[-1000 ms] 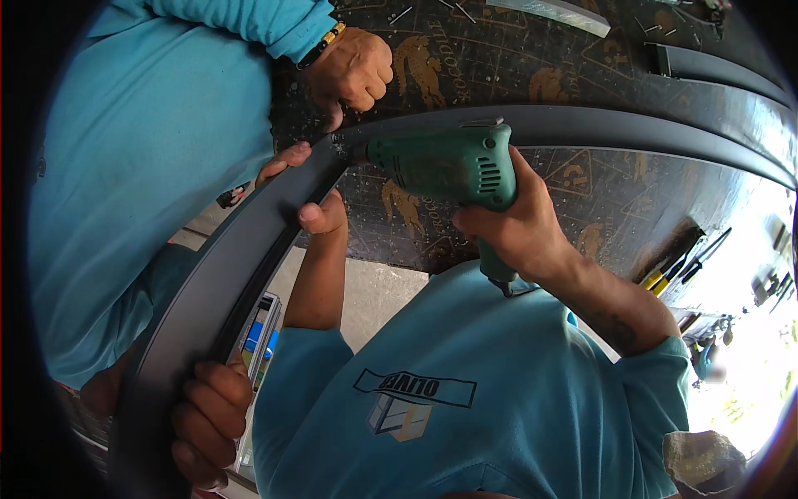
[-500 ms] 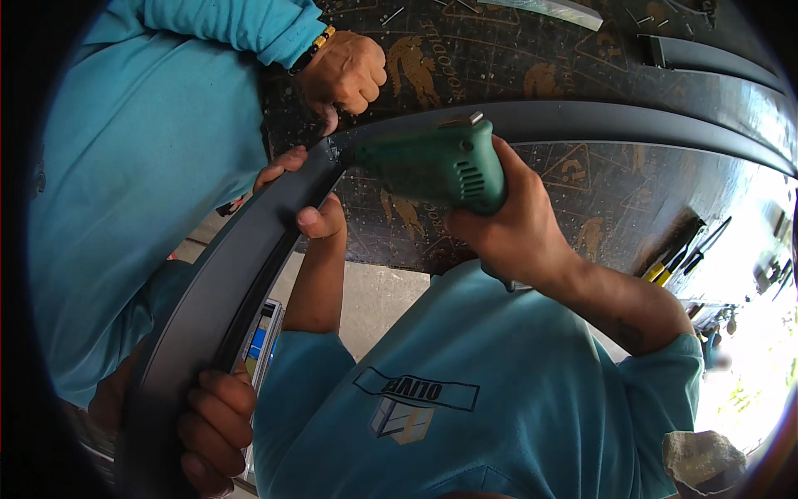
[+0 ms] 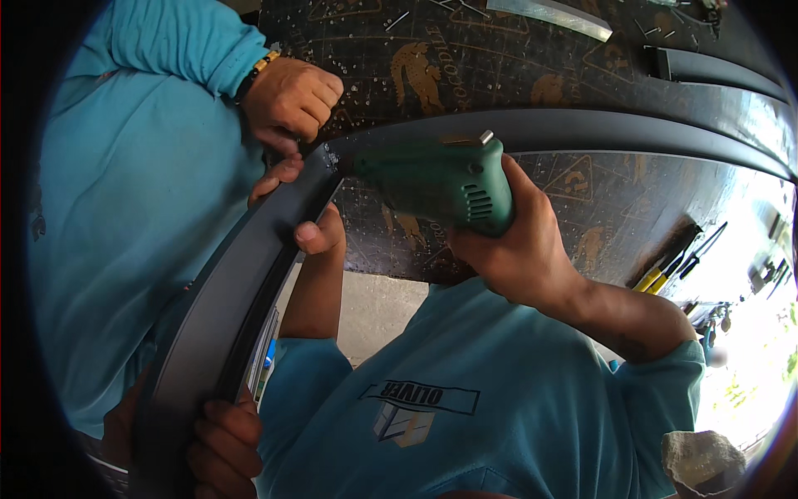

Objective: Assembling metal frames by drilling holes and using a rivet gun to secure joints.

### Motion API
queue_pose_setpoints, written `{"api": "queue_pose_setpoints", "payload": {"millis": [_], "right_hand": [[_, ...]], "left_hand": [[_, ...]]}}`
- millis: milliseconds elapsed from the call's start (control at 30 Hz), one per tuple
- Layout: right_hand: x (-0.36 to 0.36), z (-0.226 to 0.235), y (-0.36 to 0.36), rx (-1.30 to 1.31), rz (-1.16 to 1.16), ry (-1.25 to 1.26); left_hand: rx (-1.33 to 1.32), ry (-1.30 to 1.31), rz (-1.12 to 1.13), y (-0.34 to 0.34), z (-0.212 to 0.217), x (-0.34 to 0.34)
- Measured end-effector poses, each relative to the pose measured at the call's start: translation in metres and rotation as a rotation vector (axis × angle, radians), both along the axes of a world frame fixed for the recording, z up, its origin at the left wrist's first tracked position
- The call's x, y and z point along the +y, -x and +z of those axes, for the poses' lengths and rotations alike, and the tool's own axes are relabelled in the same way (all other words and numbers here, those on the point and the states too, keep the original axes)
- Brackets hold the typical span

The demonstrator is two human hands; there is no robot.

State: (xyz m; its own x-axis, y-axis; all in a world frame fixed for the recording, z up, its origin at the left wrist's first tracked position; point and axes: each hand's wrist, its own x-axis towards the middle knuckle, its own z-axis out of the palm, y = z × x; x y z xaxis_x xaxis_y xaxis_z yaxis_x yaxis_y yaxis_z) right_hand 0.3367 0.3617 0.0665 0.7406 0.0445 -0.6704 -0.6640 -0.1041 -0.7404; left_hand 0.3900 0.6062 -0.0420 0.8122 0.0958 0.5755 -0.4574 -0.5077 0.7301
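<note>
Two hands work a long dark grey curved metal strip [image 3: 249, 274] at the dark patterned bench [image 3: 515, 58].
Right hand [image 3: 515, 249] clenches the green electric drill [image 3: 440, 183], its nose pointing to nine o'clock into the strip; left hand [image 3: 303, 208] pinches the strip there, while a co-worker's fist [image 3: 291, 100] crowds in at eleven o'clock.

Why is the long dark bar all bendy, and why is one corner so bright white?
Head view: the fisheye lens bends the dark bar toward the rim; daylight washes out the lower right corner; the green drill in the right hand stays sharp.
</note>
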Motion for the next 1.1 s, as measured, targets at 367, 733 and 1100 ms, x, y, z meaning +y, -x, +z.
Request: {"api": "queue_pose_setpoints", "payload": {"millis": [367, 733, 1100], "right_hand": [[0.005, 0.001, -0.001, -0.089, 0.008, 0.034], [0.009, 0.001, 0.005, -0.100, 0.004, 0.017], [0.003, -0.003, -0.012, -0.139, 0.084, 0.013]], "left_hand": [[0.076, 0.039, -0.074, 0.000, 0.004, -0.004], [0.056, 0.036, -0.049, 0.000, 0.003, -0.002], [-0.014, -0.020, -0.135, -0.011, 0.003, -0.003]]}}
